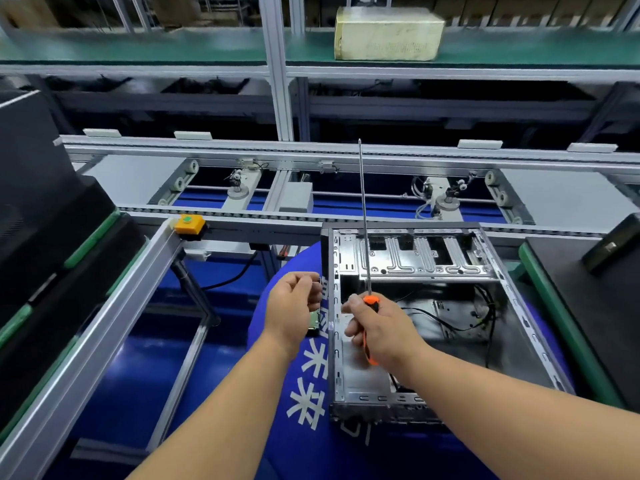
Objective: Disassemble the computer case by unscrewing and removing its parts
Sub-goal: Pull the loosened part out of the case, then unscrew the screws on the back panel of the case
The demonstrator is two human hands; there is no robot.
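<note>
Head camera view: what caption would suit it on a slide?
Right hand holds an orange-handled screwdriver upright over an open computer case.

Bright, even light, probably overhead; soft motion blur, edges bowed.

A grey aluminium conveyor line (311,216) is running across the middle of the workspace, carrying a yellow button box with a green top (188,224). Behind it, a green-matted shelf on pale metal posts (173,46) is holding a cream-wrapped rectangular package (388,34). Blue flooring (131,382) is showing below.
</note>
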